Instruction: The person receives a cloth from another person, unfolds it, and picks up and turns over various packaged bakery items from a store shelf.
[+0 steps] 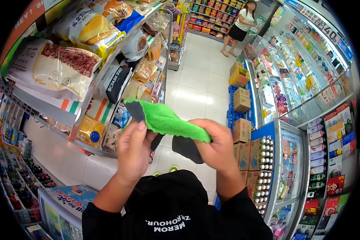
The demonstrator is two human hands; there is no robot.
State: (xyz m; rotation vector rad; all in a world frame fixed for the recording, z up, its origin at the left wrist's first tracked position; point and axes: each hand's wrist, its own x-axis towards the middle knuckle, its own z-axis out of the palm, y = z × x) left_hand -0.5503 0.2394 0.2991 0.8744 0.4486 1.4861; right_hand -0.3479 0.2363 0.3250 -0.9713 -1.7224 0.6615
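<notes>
A cleaning cloth, bright green on one face and dark grey on the other, hangs folded between my two hands at chest height. My left hand pinches its left part, thumb on top. At the right end, my right hand has its fingers closed around the fabric. Grey folds droop below the green part. Packaged bread lies on the shelf rack to the left, apart from the cloth.
A shelf rack of bagged baked goods stands left. Along the right are a glass-fronted fridge, cardboard boxes and bottle crates. A tiled aisle leads forward; a person in a white top stands at its far end.
</notes>
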